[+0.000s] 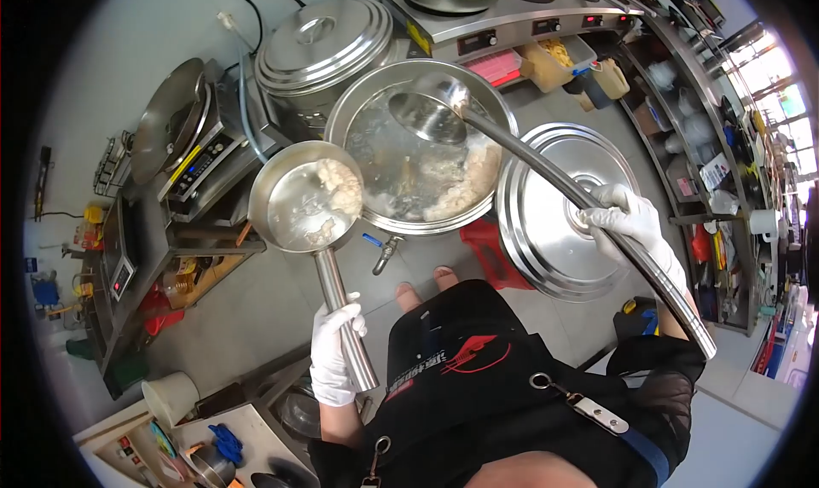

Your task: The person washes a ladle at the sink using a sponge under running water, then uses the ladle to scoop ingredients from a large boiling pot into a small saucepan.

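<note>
Grey tiled floor (222,334) around the big stockpot (418,227). Held just left of the stockpot, by a left hand (335,343) wrapped around its handle: a saucepan (277,200) with pale chunks (341,189). Held across the stockpot's right rim, in the closed grasp of the right hand (630,219): a long ladle (546,169). Liable to slop onto the floor if tilted one-handed, or to splash if knocked against the stockpot.

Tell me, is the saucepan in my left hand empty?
Not empty: the saucepan holds pale foam and apparently clear liquid.
</note>
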The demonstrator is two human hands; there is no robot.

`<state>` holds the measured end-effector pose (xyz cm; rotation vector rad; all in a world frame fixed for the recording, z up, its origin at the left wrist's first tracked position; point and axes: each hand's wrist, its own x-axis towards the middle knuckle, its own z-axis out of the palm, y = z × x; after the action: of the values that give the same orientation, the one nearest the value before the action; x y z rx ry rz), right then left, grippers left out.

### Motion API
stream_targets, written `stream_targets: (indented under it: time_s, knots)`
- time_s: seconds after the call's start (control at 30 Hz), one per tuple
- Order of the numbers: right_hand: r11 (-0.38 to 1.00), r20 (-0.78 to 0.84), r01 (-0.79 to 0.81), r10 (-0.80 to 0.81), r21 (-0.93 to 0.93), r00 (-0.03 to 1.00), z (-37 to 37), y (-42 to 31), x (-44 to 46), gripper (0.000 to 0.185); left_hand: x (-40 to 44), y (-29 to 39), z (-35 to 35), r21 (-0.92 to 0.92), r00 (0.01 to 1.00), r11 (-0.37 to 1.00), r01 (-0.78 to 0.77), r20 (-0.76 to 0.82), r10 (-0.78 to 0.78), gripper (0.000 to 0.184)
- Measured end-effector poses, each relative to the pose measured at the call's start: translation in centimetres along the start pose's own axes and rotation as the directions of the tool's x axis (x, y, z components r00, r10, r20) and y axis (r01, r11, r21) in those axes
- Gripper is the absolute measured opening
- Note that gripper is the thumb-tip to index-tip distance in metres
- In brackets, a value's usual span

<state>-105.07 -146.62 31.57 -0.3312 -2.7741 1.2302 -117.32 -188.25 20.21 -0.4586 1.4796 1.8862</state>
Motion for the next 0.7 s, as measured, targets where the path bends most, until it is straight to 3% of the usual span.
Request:
stream_targets:
  time_s: [0.07, 0.13, 0.17, 0.27, 0.3, 0.33, 0.4, 0.43, 0.53, 0.57, 0.63, 0.7]
  knots:
    - [0.886, 0.154, -0.463, 0.459, -0.008, 0.875, -1.0, -0.9, 1.5, 0.015, 0.0, -0.1, 0.1, 0.019, 1.0, 1.0, -0.006, -0.003, 0.006, 0.033]
    - [0.894, 0.198, -0.435, 0.448, -0.107, 0.872, -1.5, -0.7, 2.8, 0.027, -0.1, -0.1, 0.4, 0.017, 1.0, 1.0, 0.005, -0.02, -0.005, 0.033]
    - [0.929, 0.261, -0.306, 0.354, -0.208, 0.898, -1.4, -0.2, 3.5, 0.039, -0.1, -0.1, 0.5, 0.015, 1.0, 1.0, 0.007, -0.027, -0.007, 0.033]
    - [0.902, 0.324, -0.043, 0.198, -0.429, 0.925, -1.6, 2.1, 4.9, 0.038, 0.0, -0.1, 0.9, -0.004, 0.999, 1.0, 0.01, -0.046, -0.01, 0.033]
    - [0.921, 0.334, -0.034, 0.175, -0.387, 0.926, -2.1, 1.7, 5.3, 0.035, 0.0, 0.0, 0.9, -0.02, 0.999, 1.0, 0.011, -0.052, -0.012, 0.032]
    - [0.874, 0.38, 0.17, 0.017, -0.455, 0.925, -2.4, 2.2, 5.3, 0.034, 0.0, -0.1, 1.1, -0.038, 0.998, 0.999, 0.011, -0.057, -0.013, 0.031]
    - [0.647, 0.509, 0.546, -0.27, -0.532, 0.817, -3.2, 3.1, 5.9, 0.032, -0.1, 0.0, 1.5, -0.038, 0.997, 0.999, 0.009, -0.07, -0.012, 0.03]
    - [0.558, 0.583, 0.63, -0.293, -0.54, 0.758, -3.7, 2.5, 6.4, 0.026, -0.1, 0.0, 1.6, -0.042, 0.997, 0.999, 0.01, -0.076, -0.014, 0.03]
    - [0.675, 0.607, 0.489, -0.076, -0.553, 0.791, -4.3, 1.5, 8.3, 0.021, -0.1, -0.1, 2.2, -0.055, 0.996, 0.998, 0.014, -0.093, -0.019, 0.029]
    - [0.654, 0.624, 0.542, -0.135, -0.527, 0.769, -4.6, 1.2, 8.9, 0.016, -0.2, -0.2, 2.4, -0.063, 0.995, 0.998, 0.015, -0.1, -0.022, 0.029]
    - [0.817, 0.629, 0.423, -0.098, -0.392, 0.771, -4.9, -0.1, 10.5, 0.016, -0.2, -0.5, 2.6, -0.079, 0.994, 0.997, 0.018, -0.107, -0.026, 0.029]
    - [0.747, 0.666, 0.592, -0.28, -0.302, 0.692, -5.2, -0.1, 11.9, 0.02, -0.3, -0.3, 3.0, -0.088, 0.993, 0.996, 0.02, -0.115, -0.03, 0.029]
